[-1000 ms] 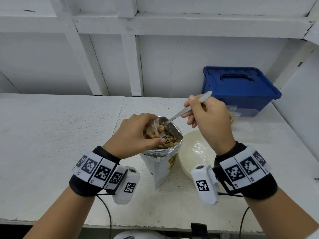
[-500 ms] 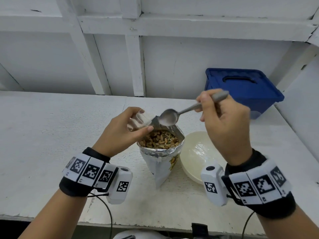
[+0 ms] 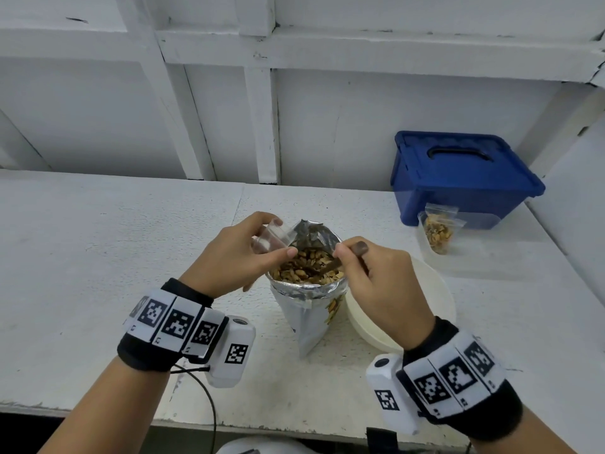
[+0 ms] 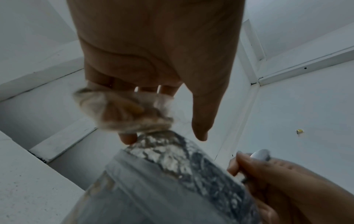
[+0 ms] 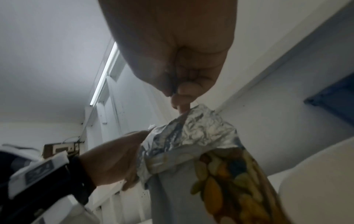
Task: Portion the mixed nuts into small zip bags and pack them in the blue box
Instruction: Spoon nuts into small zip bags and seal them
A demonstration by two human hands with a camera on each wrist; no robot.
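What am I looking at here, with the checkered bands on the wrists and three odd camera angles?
No machine here: a person wears cameras, one on the head and one on each wrist, and the bands are markers. The head view looks down on a white table. The left hand holds a small zip bag beside an open foil bag of nuts. The right hand holds a spoon that dips into the nuts. A white bowl, a filled zip bag and a lidded blue box are nearby.

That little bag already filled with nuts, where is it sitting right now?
In the head view the filled zip bag is at the far right of the table, propped against the front of the closed blue box, beyond the white bowl.
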